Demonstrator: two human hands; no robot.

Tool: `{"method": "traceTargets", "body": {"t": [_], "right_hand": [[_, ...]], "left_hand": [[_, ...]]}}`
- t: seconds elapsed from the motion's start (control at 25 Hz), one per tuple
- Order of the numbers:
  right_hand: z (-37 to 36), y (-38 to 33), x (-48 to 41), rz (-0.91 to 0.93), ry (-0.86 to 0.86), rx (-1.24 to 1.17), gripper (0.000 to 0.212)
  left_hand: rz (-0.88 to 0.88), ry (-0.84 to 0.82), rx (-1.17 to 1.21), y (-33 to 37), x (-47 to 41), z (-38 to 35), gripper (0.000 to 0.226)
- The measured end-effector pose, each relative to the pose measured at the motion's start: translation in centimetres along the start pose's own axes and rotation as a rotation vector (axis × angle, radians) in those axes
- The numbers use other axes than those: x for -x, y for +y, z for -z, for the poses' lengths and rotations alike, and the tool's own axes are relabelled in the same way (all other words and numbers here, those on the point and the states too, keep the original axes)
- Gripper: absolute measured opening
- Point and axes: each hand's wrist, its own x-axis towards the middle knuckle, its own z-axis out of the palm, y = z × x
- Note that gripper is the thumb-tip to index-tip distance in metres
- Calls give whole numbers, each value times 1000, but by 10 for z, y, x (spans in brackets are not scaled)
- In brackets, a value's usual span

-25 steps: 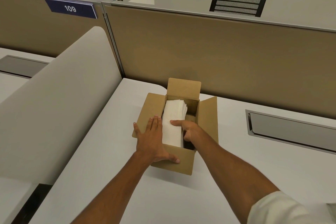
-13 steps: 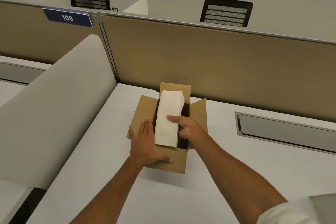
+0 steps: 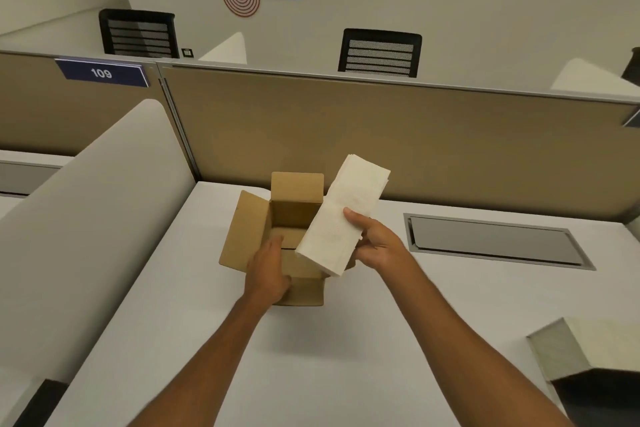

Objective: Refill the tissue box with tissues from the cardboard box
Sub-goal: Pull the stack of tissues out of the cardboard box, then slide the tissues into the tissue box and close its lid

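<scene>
An open brown cardboard box (image 3: 252, 218) stands on the white desk with its flaps up. My left hand (image 3: 268, 269) rests on its near rim, fingers curled over the edge into the box. My right hand (image 3: 375, 243) grips a thick white stack of tissues (image 3: 341, 215), held tilted in the air above the box's right side, fully out of it. The inside of the box looks bare where I can see it. A pale grey tissue box (image 3: 585, 345) sits at the right edge of the desk, partly cut off.
A tan partition wall (image 3: 415, 142) runs along the back of the desk. A curved white divider (image 3: 86, 218) stands on the left. A grey recessed cable tray (image 3: 495, 241) lies in the desk to the right. Black chairs stand beyond the partition.
My right hand has lifted the tissue stack out of the cardboard box and swung it up and to the right. My left hand stayed on the box's near rim.
</scene>
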Motion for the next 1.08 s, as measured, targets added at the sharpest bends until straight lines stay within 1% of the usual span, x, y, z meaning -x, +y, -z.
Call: {"method": "traceTargets", "body": {"t": [0.08,0.12,0.16,0.24,0.28,0.32,0.36,0.44,0.52,0.6,0.64,0.72,0.8,0.88,0.92,0.96,1.04,1.08], "right_hand": [[21,-3,21,27,30,-65,48],[32,-3,30,41,40,-104,51],[43,-3,41,56,49,-139,53],[64,-1,60,74,86,-189,57],[75,1,70,81,112,-211,58],[87,3,78,87,141,-229,60],[99,4,87,97,171,-246,62],[122,5,103,122,225,-280,60],[144,5,117,156,267,-315,55],[165,3,129,174,289,-352,52],[174,3,133,175,286,-364,52],[190,0,140,169,280,-382,53],[210,-5,149,169,285,-394,50],[231,-11,158,181,279,-391,48],[243,-13,164,186,272,-388,48],[258,-17,170,189,262,-390,49],[287,-26,182,197,247,-423,50],[302,-32,189,209,240,-448,48]], "left_hand": [[63,103,384,25,12,-4,45],[132,90,572,38,20,-8,34],[226,20,770,53,28,-12,28],[476,-228,1187,79,46,-24,28],[559,-358,1370,91,56,-29,33],[604,-458,1506,101,66,-35,42],[618,-527,1594,111,76,-43,51],[579,-592,1666,123,92,-59,61],[506,-632,1647,136,105,-71,58],[407,-653,1548,151,117,-83,49],[359,-625,1453,159,123,-90,52],[332,-539,1303,173,130,-109,72],[377,-491,1287,188,136,-127,90],[451,-508,1329,203,140,-139,106],[471,-514,1358,210,143,-145,104],[480,-516,1375,218,146,-151,90],[489,-531,1358,235,157,-159,50],[483,-548,1345,242,162,-162,40]]}}
